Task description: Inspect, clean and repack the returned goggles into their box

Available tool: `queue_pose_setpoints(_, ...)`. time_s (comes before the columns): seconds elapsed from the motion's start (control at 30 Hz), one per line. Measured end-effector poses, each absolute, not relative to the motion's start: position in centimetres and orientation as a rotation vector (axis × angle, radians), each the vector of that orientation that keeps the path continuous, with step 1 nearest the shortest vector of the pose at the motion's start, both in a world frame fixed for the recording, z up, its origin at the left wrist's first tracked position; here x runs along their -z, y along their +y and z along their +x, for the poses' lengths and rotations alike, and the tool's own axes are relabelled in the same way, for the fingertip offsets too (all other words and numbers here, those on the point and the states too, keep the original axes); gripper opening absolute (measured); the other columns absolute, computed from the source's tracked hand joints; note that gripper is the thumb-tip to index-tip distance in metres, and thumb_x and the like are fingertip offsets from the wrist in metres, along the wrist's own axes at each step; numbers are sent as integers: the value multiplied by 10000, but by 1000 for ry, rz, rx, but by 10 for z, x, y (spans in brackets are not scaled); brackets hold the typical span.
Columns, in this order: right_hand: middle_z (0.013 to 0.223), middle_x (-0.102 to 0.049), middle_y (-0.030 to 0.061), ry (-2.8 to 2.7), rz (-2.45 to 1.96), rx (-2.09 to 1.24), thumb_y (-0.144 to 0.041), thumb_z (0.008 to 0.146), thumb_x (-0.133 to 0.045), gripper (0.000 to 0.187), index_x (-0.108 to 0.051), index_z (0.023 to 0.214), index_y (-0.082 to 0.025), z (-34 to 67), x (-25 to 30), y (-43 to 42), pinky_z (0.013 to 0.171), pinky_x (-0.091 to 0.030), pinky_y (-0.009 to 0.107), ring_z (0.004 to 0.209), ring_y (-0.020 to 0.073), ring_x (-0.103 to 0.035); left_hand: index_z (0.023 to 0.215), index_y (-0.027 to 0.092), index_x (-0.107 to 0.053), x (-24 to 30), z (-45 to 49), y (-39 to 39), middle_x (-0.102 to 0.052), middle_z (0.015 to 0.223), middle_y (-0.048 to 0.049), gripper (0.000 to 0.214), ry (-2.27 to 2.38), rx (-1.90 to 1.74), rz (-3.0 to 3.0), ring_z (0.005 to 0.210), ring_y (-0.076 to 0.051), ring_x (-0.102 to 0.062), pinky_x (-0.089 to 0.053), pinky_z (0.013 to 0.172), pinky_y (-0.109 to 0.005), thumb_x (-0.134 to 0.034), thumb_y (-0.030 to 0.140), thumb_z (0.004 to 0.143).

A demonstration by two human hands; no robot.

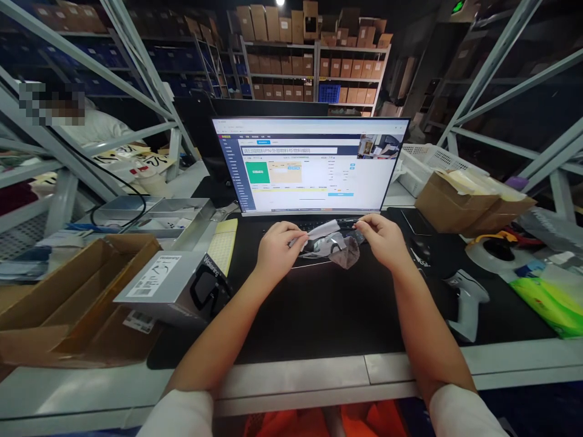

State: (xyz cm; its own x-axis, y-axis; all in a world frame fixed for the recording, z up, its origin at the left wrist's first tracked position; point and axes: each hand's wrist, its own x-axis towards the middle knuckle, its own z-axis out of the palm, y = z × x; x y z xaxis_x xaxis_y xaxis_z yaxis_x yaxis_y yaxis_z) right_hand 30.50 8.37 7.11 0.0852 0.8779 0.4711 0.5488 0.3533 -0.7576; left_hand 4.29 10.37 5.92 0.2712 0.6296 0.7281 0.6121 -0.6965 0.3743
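Between my hands, above the black desk mat point(319, 315), is a clear plastic bag point(348, 252) with something dark and pale inside that I cannot make out. My left hand point(281, 247) pinches the bag's left end between thumb and fingers. A rolled white strip point(324, 229) lies along the bag's top. My right hand point(382, 238) is closed in a pinch at the bag's upper right; what its fingertips hold is too small to name. Left of my left forearm stands a grey product box point(170, 288) with goggles printed on it and a white label.
A monitor point(310, 197) stands behind my hands. On the left are an open cardboard box point(77, 309) and a metal tray point(182, 209). A barcode scanner point(467, 303), tape roll point(496, 250), green packet point(549, 303) and brown cartons point(455, 203) sit right. Another person point(98, 124) is at far left.
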Motion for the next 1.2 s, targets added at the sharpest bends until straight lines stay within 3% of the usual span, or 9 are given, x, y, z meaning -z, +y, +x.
queue_pose_setpoints(0.17,719,-700,28,-1452,-1396,-382,-437,843,-609,293,-726,805,-171,329,-77,84,628,-411,289,662,175,-593,864,187,-763,-73,15,115,-681,881,-43,168,1435,-1363,2418,875,-199,-643,-496,822,-332,-641,290,919)
queue_pose_setpoints(0.37,718,-710,33,-1270,-1480,-220,-435,841,-625,293,-759,828,-175,366,-76,86,640,-417,296,677,185,-604,901,218,-777,-62,15,123,-677,923,-62,256,1801,-407,2512,890,-244,-657,-475,734,-344,-533,286,937)
queue_pose_setpoints(0.53,831,-741,43,-1276,-1337,-198,-439,877,-642,261,-742,866,-199,369,-76,81,743,-476,327,781,207,-657,835,181,-753,-38,46,115,-732,932,-104,257,1680,-139,2574,837,-262,-690,-488,719,-336,-501,168,880)
queue_pose_setpoints(0.63,927,-743,56,-1382,-1152,-162,-415,904,-644,219,-727,897,-213,358,-82,73,793,-510,349,877,223,-683,879,161,-741,-37,52,109,-739,974,-142,301,1631,-113,2613,882,-285,-698,-502,775,-359,-441,175,904)
queue_pose_setpoints(0.77,990,-741,66,-1476,-1009,-89,-381,935,-629,171,-713,919,-232,343,-93,58,847,-537,381,949,232,-689,924,197,-719,-36,51,107,-748,1027,-106,320,1532,-108,2626,929,-276,-705,-502,778,-345,-402,238,945)
queue_pose_setpoints(0.9,984,-745,66,-1504,-971,-87,-390,943,-622,173,-713,913,-245,335,-100,46,893,-547,419,962,244,-699,866,161,-722,-24,56,112,-758,916,-139,433,1482,-39,2624,841,-303,-715,-501,803,-402,-349,336,1002)
queue_pose_setpoints(1.07,979,-745,62,-1498,-927,-89,-371,944,-627,148,-710,907,-254,332,-104,37,875,-559,431,956,251,-708,805,156,-751,-17,61,112,-761,847,-145,510,1531,-114,2575,821,-295,-719,-503,829,-400,-383,443,1008)
queue_pose_setpoints(1.2,980,-748,58,-1505,-864,-92,-330,944,-630,112,-711,917,-257,332,-106,34,870,-559,431,950,250,-713,859,201,-770,-30,58,108,-764,862,-107,335,1552,-318,2511,836,-275,-720,-520,750,-346,-512,388,959)
